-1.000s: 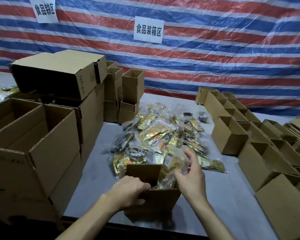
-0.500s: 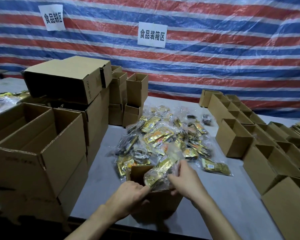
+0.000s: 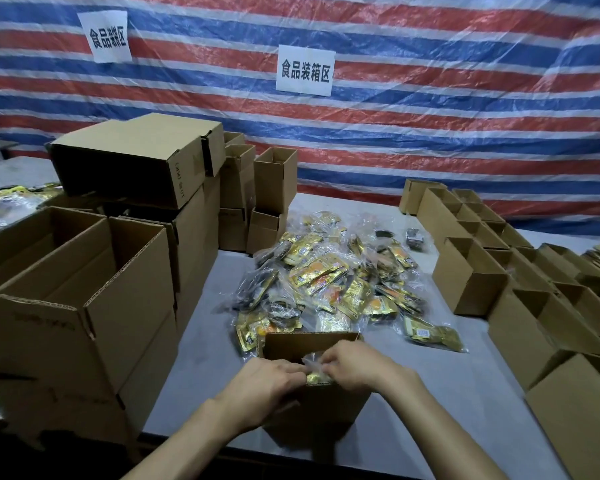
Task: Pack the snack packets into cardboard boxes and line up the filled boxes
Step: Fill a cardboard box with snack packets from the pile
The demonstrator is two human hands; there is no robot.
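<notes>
A small open cardboard box (image 3: 312, 344) stands at the table's near edge. My left hand (image 3: 267, 382) grips its near rim on the left side. My right hand (image 3: 352, 367) pinches a clear bag of gold snack packets (image 3: 316, 375) and holds it down inside the box mouth; most of the bag is hidden by both hands. Behind the box lies a loose pile of bagged gold and dark snack packets (image 3: 336, 282) on the grey table (image 3: 447, 368).
Large open cartons (image 3: 84, 306) and stacked boxes (image 3: 146, 161) crowd the left side. Rows of small open boxes (image 3: 471, 275) run along the right, one close at the near right (image 3: 575, 420). A striped tarp wall stands behind.
My right hand has brought the bag of packets down from above the rim into the box mouth, close to my left hand. The camera has tilted upward a little.
</notes>
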